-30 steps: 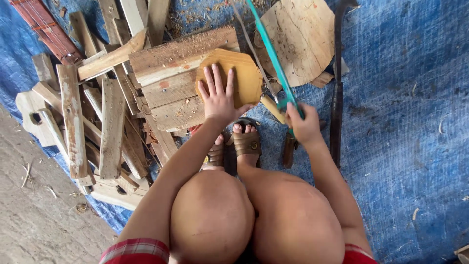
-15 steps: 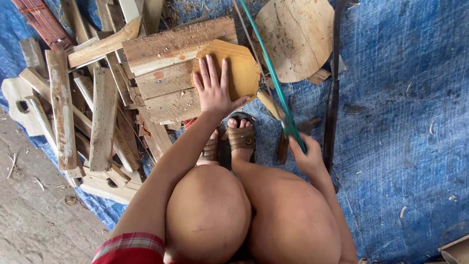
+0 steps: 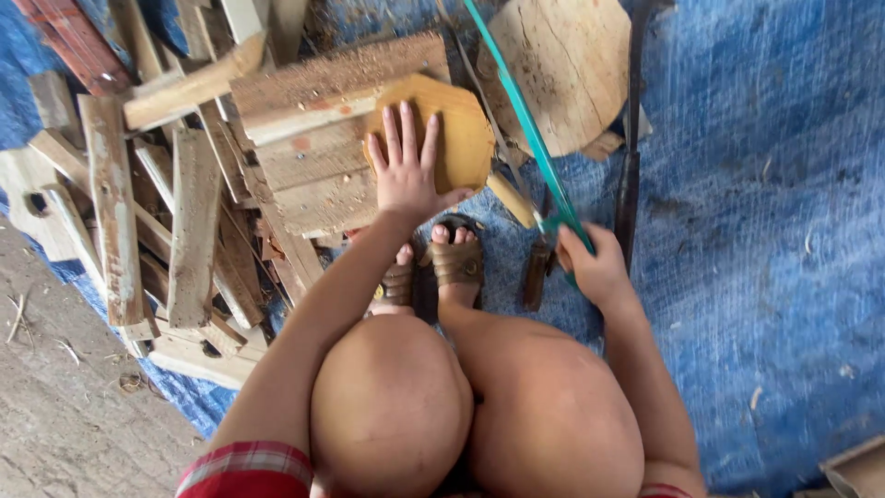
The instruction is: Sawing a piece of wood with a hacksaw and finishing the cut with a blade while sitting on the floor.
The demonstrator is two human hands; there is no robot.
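Observation:
I am squatting, my knees at the bottom of the view and my sandalled feet on blue tarp. My left hand (image 3: 406, 171) lies flat with fingers spread on a yellow-brown octagonal wooden piece (image 3: 454, 134), which rests on a block of planks (image 3: 318, 138). My right hand (image 3: 595, 267) grips the handle of a teal-framed saw (image 3: 525, 138). The saw's frame runs up and left from that hand, along the right edge of the octagonal piece.
A heap of wood offcuts and slats (image 3: 175, 212) lies to the left. A round wooden board (image 3: 567, 69) sits at the top. A long dark tool (image 3: 631, 157) and a brown-handled tool (image 3: 535, 272) lie on the blue tarp (image 3: 765, 231). Bare concrete shows at lower left.
My right hand has drawn the saw back toward me and to the right. My left hand stays pressed on the octagonal piece.

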